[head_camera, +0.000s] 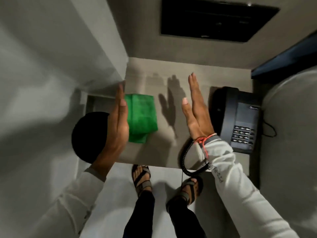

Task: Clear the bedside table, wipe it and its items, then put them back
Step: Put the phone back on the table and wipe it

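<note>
Above bedside table (188,157): left hand (118,124), right hand (197,114) flat, empty; green cloth (142,115), phone (238,117) below.

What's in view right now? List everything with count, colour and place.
Bedside table: one, grey-beige top, centre of view.
Folded cloth: one, green, lying on the table's left part.
Telephone: one, black, on the table's right edge, keypad facing up.
Coiled cord: one, black, hanging over the table's front edge by the phone.
Round object: one, black, left of the table, partly behind the left hand; cannot tell what it is.
Dark panel: one, black, on the wall above the table.
Sandals: two, dark, on the person's feet on the pale floor.
Left hand: open, flat, empty, above the cloth's left edge.
Right hand: open, flat, empty, above the table; red string at the wrist.
</note>
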Available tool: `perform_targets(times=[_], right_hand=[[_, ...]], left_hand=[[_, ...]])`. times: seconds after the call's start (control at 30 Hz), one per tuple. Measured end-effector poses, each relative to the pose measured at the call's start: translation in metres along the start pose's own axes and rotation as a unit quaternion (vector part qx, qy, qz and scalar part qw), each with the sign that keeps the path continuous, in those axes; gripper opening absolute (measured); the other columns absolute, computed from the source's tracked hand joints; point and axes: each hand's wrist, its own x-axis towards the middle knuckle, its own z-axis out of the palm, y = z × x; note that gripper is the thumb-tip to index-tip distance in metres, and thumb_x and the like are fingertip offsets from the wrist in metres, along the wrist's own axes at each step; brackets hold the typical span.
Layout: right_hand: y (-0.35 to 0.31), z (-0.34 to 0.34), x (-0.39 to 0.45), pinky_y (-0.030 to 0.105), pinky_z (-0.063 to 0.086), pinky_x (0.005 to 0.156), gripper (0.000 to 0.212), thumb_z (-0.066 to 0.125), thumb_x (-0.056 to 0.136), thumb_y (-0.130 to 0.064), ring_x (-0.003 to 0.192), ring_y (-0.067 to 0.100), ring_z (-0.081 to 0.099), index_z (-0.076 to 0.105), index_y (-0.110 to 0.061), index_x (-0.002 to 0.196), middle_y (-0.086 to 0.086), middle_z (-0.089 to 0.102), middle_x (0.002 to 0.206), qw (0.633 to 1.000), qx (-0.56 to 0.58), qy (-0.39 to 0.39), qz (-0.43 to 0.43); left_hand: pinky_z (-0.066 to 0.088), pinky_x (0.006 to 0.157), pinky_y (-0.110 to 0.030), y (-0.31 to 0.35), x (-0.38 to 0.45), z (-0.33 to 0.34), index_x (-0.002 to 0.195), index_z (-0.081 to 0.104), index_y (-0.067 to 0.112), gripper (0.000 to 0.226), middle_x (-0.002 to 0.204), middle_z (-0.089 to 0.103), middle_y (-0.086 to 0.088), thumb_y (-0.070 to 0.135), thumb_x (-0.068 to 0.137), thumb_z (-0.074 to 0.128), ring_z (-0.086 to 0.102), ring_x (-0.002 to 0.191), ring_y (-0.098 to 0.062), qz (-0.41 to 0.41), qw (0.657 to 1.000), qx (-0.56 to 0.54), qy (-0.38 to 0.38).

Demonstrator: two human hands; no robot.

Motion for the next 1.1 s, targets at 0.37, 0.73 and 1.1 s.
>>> perform_targets(times=[0.37,0.73,1.1], right_hand=[[-0.022,0.122,0.019,0.036,0.034,0.116,0.084,0.077,0.080,-0.023,0.134,0.033,0.041,0.035,-0.012,0.152,0.014,0.042,0.148,0.985,-0.126,-0.092,0.075],[-0.037,0.122,0.002,0.036,0.035,0.118,0.057,0.066,0.081,-0.011,0.138,0.032,0.040,0.058,-0.015,0.138,0.011,0.038,0.153,0.979,-0.128,-0.098,0.124],[-0.053,-0.006,-0.031,0.041,0.045,0.110,0.059,0.069,0.086,-0.041,0.128,0.018,0.056,0.055,-0.016,0.137,0.004,0.060,0.135,0.966,0.043,0.215,0.139]], left_hand=[[0.045,0.074,0.006,-0.056,0.020,-0.061,0.126,0.071,0.010,0.046,0.099,0.070,0.008,0.019,0.083,0.084,0.068,0.086,0.005,-0.074,0.979,0.187,0.016],[0.060,0.087,-0.027,-0.044,0.013,-0.039,0.107,0.065,0.012,0.031,0.104,0.076,-0.010,-0.001,0.082,0.079,0.074,0.096,-0.020,-0.158,0.978,0.138,0.019],[0.055,0.100,-0.031,0.064,-0.013,0.076,0.116,0.068,0.022,0.037,0.113,0.077,-0.003,0.007,0.082,0.063,0.071,0.111,-0.019,-0.144,0.945,-0.213,-0.203]])
